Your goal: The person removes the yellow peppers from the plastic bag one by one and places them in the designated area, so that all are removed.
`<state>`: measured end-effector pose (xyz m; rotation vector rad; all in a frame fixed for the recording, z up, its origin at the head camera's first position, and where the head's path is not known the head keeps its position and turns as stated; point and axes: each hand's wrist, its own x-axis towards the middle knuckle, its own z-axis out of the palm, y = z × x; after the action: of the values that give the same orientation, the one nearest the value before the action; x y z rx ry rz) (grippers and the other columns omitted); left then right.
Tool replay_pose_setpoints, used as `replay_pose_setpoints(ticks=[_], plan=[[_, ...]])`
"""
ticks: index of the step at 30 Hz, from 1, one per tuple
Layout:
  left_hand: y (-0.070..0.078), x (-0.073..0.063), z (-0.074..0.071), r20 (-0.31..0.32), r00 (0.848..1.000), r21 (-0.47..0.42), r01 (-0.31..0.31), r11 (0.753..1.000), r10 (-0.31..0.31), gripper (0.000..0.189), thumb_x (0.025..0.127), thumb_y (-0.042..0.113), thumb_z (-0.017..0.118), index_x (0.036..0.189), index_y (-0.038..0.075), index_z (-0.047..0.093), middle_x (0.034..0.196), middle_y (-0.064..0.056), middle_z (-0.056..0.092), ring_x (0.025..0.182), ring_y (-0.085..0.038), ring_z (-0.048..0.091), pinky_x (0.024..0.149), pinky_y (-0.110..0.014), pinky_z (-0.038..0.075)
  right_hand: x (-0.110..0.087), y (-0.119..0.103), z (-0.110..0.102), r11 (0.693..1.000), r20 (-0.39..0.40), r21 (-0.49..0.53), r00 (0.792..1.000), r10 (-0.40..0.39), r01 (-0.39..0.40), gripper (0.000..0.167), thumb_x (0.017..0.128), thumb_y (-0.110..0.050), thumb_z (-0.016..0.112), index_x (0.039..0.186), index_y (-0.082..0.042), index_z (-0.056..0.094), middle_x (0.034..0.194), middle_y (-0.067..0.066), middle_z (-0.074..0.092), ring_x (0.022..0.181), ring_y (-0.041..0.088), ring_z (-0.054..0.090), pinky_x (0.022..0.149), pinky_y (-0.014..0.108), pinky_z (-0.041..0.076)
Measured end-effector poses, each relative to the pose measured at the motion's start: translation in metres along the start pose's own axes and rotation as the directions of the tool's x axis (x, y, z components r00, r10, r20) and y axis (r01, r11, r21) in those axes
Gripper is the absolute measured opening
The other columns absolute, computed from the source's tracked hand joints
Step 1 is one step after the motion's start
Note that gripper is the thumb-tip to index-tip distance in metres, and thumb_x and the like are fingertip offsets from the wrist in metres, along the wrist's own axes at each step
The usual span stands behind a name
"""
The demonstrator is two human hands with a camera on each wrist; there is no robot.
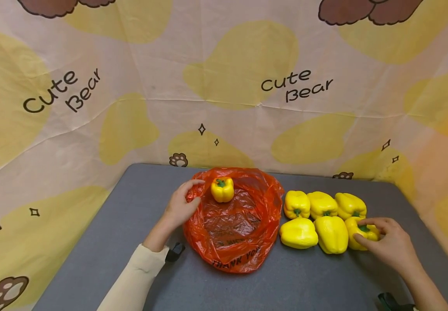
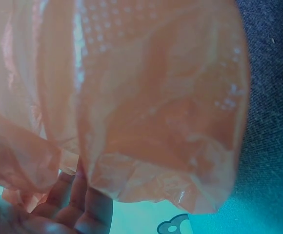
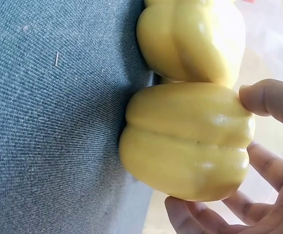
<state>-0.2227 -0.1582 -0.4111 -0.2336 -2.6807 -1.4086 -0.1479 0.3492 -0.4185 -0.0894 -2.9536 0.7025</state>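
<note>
A red plastic bag (image 1: 243, 263) stands with its mouth spread wide, and one yellow bell pepper (image 1: 224, 192) with a green stem is inside toward the back. My left hand (image 1: 182, 205) grips the bag's left rim; in the left wrist view the bag's side (image 2: 156, 112) fills most of the picture and my fingers (image 2: 75, 200) curl at its edge. On the right, my right hand (image 1: 392, 242) holds the nearest-right bell pepper (image 1: 357, 235), thumb on one side and fingers on the other. In the right wrist view that pepper (image 3: 190, 141) is close to the table surface.
Beside the bag, several more yellow bell peppers (image 1: 332, 235) lie in two rows, close together. The grey table (image 1: 286, 280) ends at a patterned cloth backdrop (image 1: 239, 65) behind and at the sides.
</note>
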Motion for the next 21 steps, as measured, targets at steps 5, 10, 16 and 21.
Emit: replay_pose_setpoints(ticks=[5,10,16,21], plan=[[-0.001,0.0,0.001,-0.005,1.0,0.006,-0.01,1.0,0.01,0.041,0.086,0.01,0.058,0.126,0.021,0.059,0.138,-0.009,0.051,0.121,-0.028,0.052,0.094,-0.045,0.048,-0.001,-0.001,-0.002,1.0,0.006,0.0,1.0,-0.006,0.006,0.054,0.08,-0.041,0.075,0.116,-0.003,0.065,0.117,0.03,0.049,0.092,0.048,0.055,0.066,0.053,0.047],[-0.002,0.001,0.001,-0.007,1.0,0.0,-0.014,1.0,0.014,0.041,0.086,0.01,0.059,0.126,0.021,0.059,0.138,-0.009,0.051,0.119,-0.028,0.053,0.093,-0.045,0.048,-0.001,-0.001,-0.004,1.0,-0.004,0.004,1.0,-0.015,0.015,0.057,0.081,-0.041,0.074,0.121,-0.003,0.062,0.116,0.03,0.05,0.091,0.049,0.056,0.063,0.051,0.048],[-0.001,0.001,0.001,-0.004,1.0,0.001,-0.015,1.0,0.015,0.042,0.086,0.01,0.058,0.127,0.021,0.058,0.138,-0.009,0.051,0.118,-0.027,0.054,0.091,-0.044,0.049,-0.002,-0.003,-0.007,1.0,-0.011,-0.014,1.0,-0.015,0.014,0.058,0.081,-0.042,0.073,0.122,-0.003,0.06,0.117,0.031,0.051,0.094,0.05,0.056,0.064,0.052,0.047],[-0.001,0.001,0.001,-0.002,1.0,0.003,-0.011,1.0,0.011,0.042,0.086,0.011,0.058,0.127,0.021,0.058,0.139,-0.009,0.05,0.12,-0.028,0.053,0.092,-0.045,0.049,-0.001,-0.009,-0.011,0.999,-0.051,-0.021,0.998,-0.042,0.041,0.058,0.081,-0.043,0.073,0.125,-0.007,0.06,0.122,0.031,0.055,0.095,0.045,0.056,0.063,0.048,0.045]])
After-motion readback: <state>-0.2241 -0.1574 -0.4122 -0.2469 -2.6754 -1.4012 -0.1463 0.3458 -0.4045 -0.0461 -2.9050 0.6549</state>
